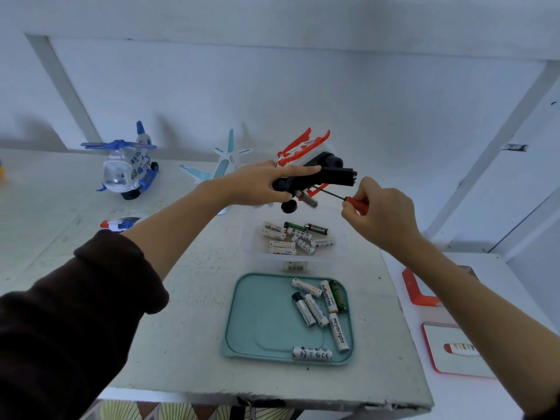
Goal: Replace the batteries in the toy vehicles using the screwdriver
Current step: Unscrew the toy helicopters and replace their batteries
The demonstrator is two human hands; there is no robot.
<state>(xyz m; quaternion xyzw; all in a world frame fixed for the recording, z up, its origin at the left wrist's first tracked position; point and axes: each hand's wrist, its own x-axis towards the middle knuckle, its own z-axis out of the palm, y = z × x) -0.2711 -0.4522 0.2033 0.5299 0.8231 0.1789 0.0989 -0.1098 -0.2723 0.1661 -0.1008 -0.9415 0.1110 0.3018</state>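
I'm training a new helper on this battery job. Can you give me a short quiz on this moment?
1. True or false: the right hand holds the screwdriver.
2. Which toy does the left hand hold up: A the blue helicopter, B the red toy?
3. Fill in: loose batteries lie on the teal ___ and in a clear tub.

Key: 1 true; 2 B; 3 tray.

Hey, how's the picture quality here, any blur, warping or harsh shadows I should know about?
Head view: wide-angle warping bends the wall beams and table edge; lighting is soft and bluish, shadows faint; the battery dangling under the red toy helicopter is motion-blurred; labels in the teal tray read sharply.
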